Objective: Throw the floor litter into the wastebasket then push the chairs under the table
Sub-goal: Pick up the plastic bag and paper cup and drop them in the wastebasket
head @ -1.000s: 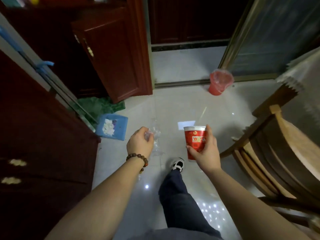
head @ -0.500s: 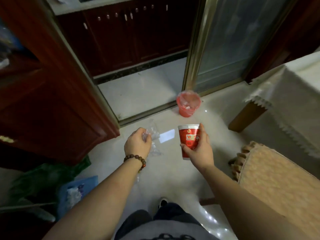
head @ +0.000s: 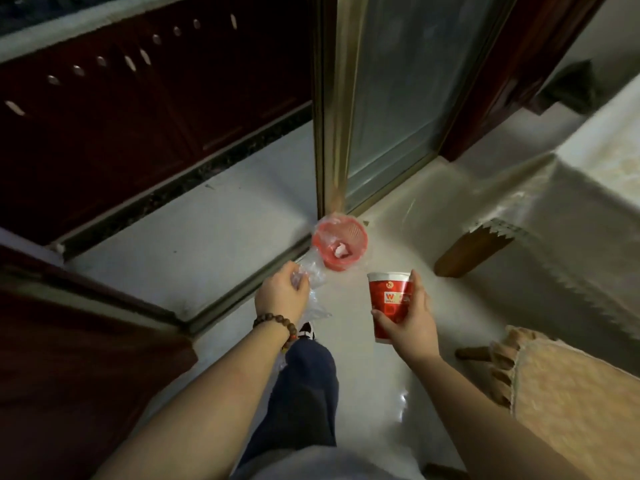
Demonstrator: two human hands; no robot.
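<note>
Two hands fill my view, both carrying litter, but I go through the scene from the biggest thing down. Pale glossy floor (head: 194,237) runs from near to far, split by a metal door track. Dark red cabinets (head: 138,109) line the far left, and a brass-framed glass door (head: 391,98) stands far centre. On the right sits the table (head: 606,174), draped in a pale cloth with a zigzag hem, one wooden leg (head: 467,251) showing beneath it. Nearer on the right I see a chair (head: 568,396) with a tan fringed cushion, standing clear of the table. My dark trouser leg (head: 304,393) and one shoe (head: 306,330) point forward at centre.

Red mesh wastebasket (head: 341,244) stands on the floor just beside the foot of the door frame, lined with clear film, a pale scrap lying inside. It is just beyond both hands.

My right hand (head: 412,320) holds a red paper cup (head: 389,303) upright, thumb on the near side and fingers wrapped round the right side, squeezing it between them. My left hand (head: 282,294), a bead bracelet (head: 275,323) at its wrist, has its fingers curled tight round a crumpled clear plastic wrapper (head: 313,285), whose loose end hangs below the fist. The wrapper's top nearly overlaps the basket's left rim in my view; whether they touch I cannot tell.
</note>
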